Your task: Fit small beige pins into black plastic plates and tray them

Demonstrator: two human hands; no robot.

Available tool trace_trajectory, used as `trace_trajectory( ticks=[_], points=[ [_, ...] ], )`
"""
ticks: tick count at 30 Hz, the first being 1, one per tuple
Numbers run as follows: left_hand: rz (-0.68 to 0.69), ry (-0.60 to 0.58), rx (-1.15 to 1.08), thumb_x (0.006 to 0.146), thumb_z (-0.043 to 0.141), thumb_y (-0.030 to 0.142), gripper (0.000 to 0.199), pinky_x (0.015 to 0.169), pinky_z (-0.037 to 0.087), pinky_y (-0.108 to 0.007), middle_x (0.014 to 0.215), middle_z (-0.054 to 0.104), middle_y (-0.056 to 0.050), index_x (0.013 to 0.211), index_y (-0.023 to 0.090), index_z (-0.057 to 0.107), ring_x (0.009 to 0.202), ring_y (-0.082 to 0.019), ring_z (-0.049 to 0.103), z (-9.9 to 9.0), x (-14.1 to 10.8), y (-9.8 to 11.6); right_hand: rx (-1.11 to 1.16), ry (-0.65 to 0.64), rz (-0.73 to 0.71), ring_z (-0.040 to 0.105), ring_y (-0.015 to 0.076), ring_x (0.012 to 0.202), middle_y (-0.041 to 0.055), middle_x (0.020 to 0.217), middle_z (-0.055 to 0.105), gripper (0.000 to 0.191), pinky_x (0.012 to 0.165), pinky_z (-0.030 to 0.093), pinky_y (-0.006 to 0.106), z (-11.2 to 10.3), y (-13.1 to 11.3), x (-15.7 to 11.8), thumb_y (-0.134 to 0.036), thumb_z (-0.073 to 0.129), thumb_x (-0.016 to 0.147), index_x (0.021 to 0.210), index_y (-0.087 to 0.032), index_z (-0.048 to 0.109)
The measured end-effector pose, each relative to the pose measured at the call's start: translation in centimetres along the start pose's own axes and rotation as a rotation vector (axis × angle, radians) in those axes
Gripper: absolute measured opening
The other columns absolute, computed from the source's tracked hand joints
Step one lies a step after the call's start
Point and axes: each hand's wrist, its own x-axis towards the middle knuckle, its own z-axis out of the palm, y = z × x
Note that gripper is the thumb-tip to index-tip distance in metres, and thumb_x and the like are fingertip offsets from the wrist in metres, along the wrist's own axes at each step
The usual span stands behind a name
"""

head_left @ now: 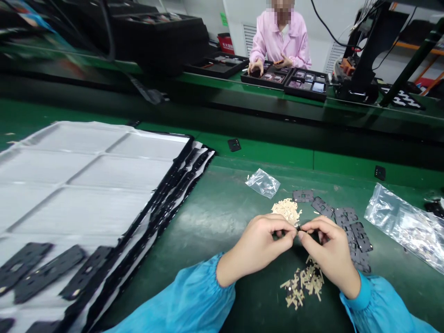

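Note:
My left hand [261, 245] and my right hand [329, 247] meet fingertip to fingertip over the green table. Both are closed in a pinch on a small dark piece [299, 228], mostly hidden by the fingers. Just behind them lies a pile of small cream pieces [287, 211]. Nearer to me, below the hands, is a loose heap of tan strips [305, 283]. Flat black plates [361, 236] lie overlapping behind and beside my right hand.
Stacked white-lined trays [79, 180] fill the left, with black plates [50, 273] on top. A small clear bag [263, 183] lies behind the cream pile, a larger bag [409, 226] at right. Across the bench, a person in pink [281, 41] handles parts over black trays [305, 84].

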Motion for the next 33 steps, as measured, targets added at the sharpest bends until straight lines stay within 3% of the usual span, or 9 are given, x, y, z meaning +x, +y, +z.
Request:
trace_trajectory(
  ticks=[6, 12, 18, 23, 27, 30, 33],
  points=[
    [0.024, -0.067, 0.001, 0.084, 0.063, 0.012, 0.015, 0.066, 0.046, -0.025, 0.073, 0.069, -0.001, 0.077, 0.018, 0.075, 0.067, -0.013, 0.059, -0.3, 0.0, -0.1, 0.052, -0.056, 0.059, 0.048, 0.0134, 0.058, 0.0014, 0.074, 0.065, 0.004, 0.053, 0.038, 0.027, -0.5, 0.1, 0.5, -0.020, 0.073, 0.080, 0.080, -0.021, 0.077],
    [0.044, -0.133, -0.004, 0.085, 0.065, 0.014, 0.012, 0.068, 0.048, -0.025, 0.076, 0.068, -0.001, 0.080, 0.018, 0.075, 0.071, -0.014, 0.060, -0.5, -0.1, 0.0, 0.194, -0.247, 0.217, 0.044, 0.0125, 0.057, -0.0008, 0.065, 0.060, 0.010, 0.053, 0.034, 0.026, -1.0, 0.0, 0.8, -0.024, 0.072, 0.080, 0.071, -0.019, 0.074],
    [0.027, -0.149, -0.051, 0.084, 0.065, 0.013, 0.012, 0.065, 0.047, -0.024, 0.073, 0.065, 0.000, 0.079, 0.018, 0.074, 0.067, -0.012, 0.057, -0.6, 0.1, -0.1, 0.215, -0.221, 0.235, 0.044, 0.0122, 0.057, -0.0011, 0.066, 0.060, 0.007, 0.053, 0.033, 0.026, -1.1, -0.1, 0.8, -0.023, 0.074, 0.077, 0.072, -0.019, 0.075],
    [0.036, -0.165, -0.098, 0.083, 0.065, 0.012, 0.012, 0.065, 0.047, -0.023, 0.073, 0.066, 0.000, 0.077, 0.017, 0.074, 0.068, -0.012, 0.057, -0.8, 0.1, -0.1, 0.280, -0.279, 0.278, 0.045, 0.0123, 0.059, -0.0001, 0.069, 0.064, 0.010, 0.056, 0.033, 0.027, -1.3, 0.2, 0.8, -0.026, 0.077, 0.078, 0.071, -0.019, 0.076],
    [-0.030, -0.191, -0.136, 0.085, 0.066, 0.017, 0.011, 0.059, 0.045, -0.021, 0.070, 0.068, 0.000, 0.082, 0.016, 0.076, 0.061, -0.011, 0.054, 0.0, 0.0, -0.4, 0.407, -0.311, 0.304, 0.050, 0.0132, 0.062, 0.0007, 0.070, 0.065, 0.015, 0.059, 0.037, 0.027, -1.5, 0.3, 0.7, -0.030, 0.082, 0.077, 0.068, -0.020, 0.075],
    [-0.081, -0.140, -0.063, 0.085, 0.072, 0.027, 0.014, 0.055, 0.046, -0.021, 0.067, 0.068, 0.001, 0.089, 0.016, 0.078, 0.057, -0.011, 0.055, 0.2, 0.6, -1.1, 0.469, -0.320, 0.317, 0.053, 0.0135, 0.063, 0.0010, 0.070, 0.064, 0.018, 0.059, 0.038, 0.026, -1.7, 0.4, 0.6, -0.031, 0.084, 0.076, 0.067, -0.020, 0.074],
    [-0.119, -0.011, 0.091, 0.090, 0.068, 0.033, 0.021, 0.061, 0.049, -0.024, 0.079, 0.074, -0.003, 0.097, 0.016, 0.078, 0.066, -0.015, 0.061, -1.4, 2.4, -2.1, 0.475, -0.301, 0.321, 0.049, 0.0127, 0.061, 0.0004, 0.067, 0.061, 0.020, 0.055, 0.036, 0.025, -2.1, 0.6, 0.5, -0.034, 0.084, 0.077, 0.067, -0.020, 0.074]
  ],
)
